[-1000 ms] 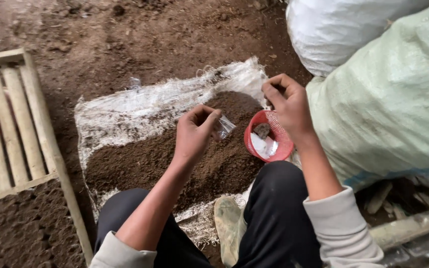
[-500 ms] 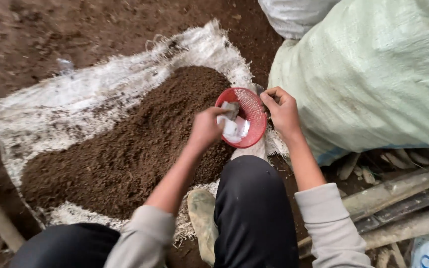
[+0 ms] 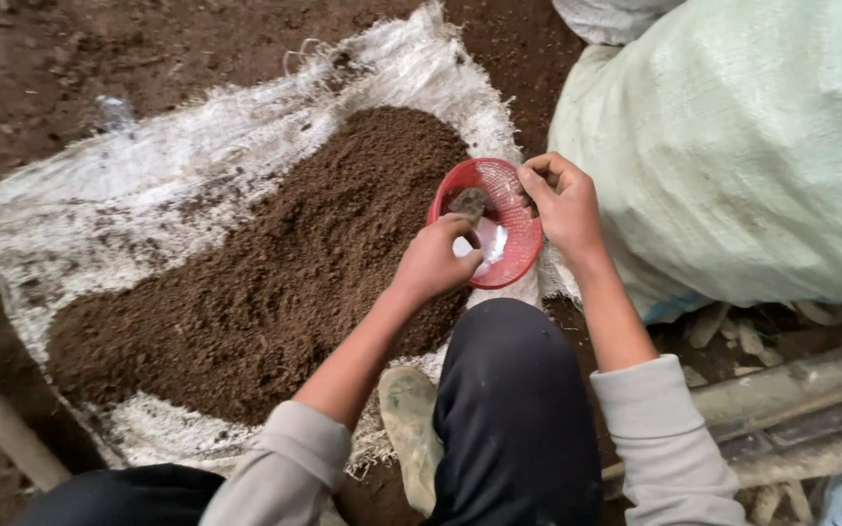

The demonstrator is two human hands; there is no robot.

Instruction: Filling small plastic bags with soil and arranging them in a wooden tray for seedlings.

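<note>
Hands at the red basket: left hand (image 3: 436, 261) now pinched on a small clear bag inside it, right hand (image 3: 562, 200) clamped on the far rim.

Left to right: white woven sack (image 3: 129, 214) spread flat on the dirt floor, dark soil heap (image 3: 265, 282) piled on it, then the red basket (image 3: 509, 209) at the heap's right edge, just beside the big pale green sack (image 3: 733, 146). A second ago the left hand was out over the soil with the bag clear of the basket; now its fingers are narrow around the bag (image 3: 484, 244) and inside the bowl, a lump of soil (image 3: 468, 203) sitting just above them. Means the bag is at the basket, not at the heap. Right hand grip unchanged. Muddy shoe (image 3: 411, 419) and dark trouser knee (image 3: 514, 390) below.
</note>
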